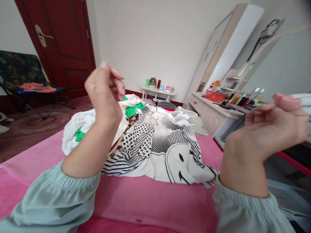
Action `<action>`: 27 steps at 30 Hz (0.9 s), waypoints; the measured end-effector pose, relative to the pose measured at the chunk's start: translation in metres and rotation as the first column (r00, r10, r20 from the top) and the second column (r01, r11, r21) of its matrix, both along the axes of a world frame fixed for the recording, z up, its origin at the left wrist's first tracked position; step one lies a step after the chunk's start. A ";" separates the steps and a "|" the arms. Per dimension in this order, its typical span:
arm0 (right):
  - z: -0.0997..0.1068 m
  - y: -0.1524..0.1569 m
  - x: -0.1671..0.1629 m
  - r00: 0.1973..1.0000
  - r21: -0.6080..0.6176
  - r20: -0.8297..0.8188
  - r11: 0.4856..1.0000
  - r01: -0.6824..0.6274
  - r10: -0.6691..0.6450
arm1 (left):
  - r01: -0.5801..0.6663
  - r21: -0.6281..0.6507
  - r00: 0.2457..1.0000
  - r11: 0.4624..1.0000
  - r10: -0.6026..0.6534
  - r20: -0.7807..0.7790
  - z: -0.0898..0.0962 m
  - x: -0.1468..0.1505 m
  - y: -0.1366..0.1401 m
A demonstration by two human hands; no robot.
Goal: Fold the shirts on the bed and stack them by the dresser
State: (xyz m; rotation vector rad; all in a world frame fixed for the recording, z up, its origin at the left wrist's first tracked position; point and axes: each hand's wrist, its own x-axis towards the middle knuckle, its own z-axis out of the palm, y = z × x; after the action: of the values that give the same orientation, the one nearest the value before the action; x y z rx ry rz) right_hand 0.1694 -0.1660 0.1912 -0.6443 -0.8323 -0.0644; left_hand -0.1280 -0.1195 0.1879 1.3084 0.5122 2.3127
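Note:
My left hand (104, 89) is raised over the left part of the bed, with its fingers curled in and nothing visible in them. My right hand (277, 126) is up at the right, also with curled fingers. Something white (302, 98) shows beside its thumb at the frame edge; I cannot tell whether the hand grips it. Between and beyond my hands, a white garment (157, 168) with black stripes, dots and a smiling face lies spread on the pink bed cover (155, 200). Neither hand touches it.
White and green clothes (80, 126) are heaped at the left, and a striped cloth (198, 123) lies behind the garment. A dressing table (206, 106) with a red basket (215, 96) and bottles stands right. A folding chair (21, 71) is near the door.

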 end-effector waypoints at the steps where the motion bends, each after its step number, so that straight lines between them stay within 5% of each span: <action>1: -0.002 0.005 -0.011 1.000 0.043 -0.028 0.999 -0.011 0.012 | 0.030 -0.037 0.996 0.999 -0.033 -0.089 -0.006 0.006 0.004; 3: -0.013 0.018 -0.030 0.996 0.013 -0.038 0.997 -0.078 0.079 | 0.096 -0.177 0.932 0.979 -0.151 -0.330 -0.023 0.019 0.012; 5: -0.033 0.035 -0.043 0.980 -0.220 0.027 0.958 -0.187 0.197 | 0.111 -0.337 0.768 0.935 -0.296 -0.568 -0.046 0.034 0.022; 8: -0.079 0.062 -0.053 0.909 -0.629 0.148 0.747 -0.217 0.389 | -0.007 -0.377 0.516 0.926 -0.319 -0.795 -0.093 0.055 0.038; 11: -0.130 0.082 -0.057 0.792 -0.852 0.332 0.523 0.019 0.512 | -0.136 -0.264 0.340 0.955 -0.206 -0.918 -0.141 0.062 0.053; 16: -0.182 0.088 -0.047 0.525 -0.796 0.543 0.203 0.570 0.656 | -0.387 -0.250 -0.061 0.888 -0.295 -0.954 -0.187 0.043 0.075; 19: -0.188 0.087 -0.033 0.493 -0.705 0.548 0.055 0.708 0.676 | -0.471 -0.275 -0.170 0.838 -0.392 -0.904 -0.191 0.037 0.081; 23: -0.185 0.079 -0.019 0.467 -0.649 0.548 0.000 0.761 0.694 | -0.481 -0.292 -0.228 0.827 -0.440 -0.869 -0.184 0.034 0.074; 27: -0.176 0.055 -0.002 0.362 -0.623 0.552 0.082 0.778 0.751 | -0.376 -0.338 -0.324 0.863 -0.464 -0.824 -0.169 0.011 0.053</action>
State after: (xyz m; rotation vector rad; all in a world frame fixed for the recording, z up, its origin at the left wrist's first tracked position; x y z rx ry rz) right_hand 0.1671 -0.1114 0.0151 -2.2944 -2.2091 0.2189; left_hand -0.1174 -0.0662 0.0190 2.5600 1.3661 -0.0176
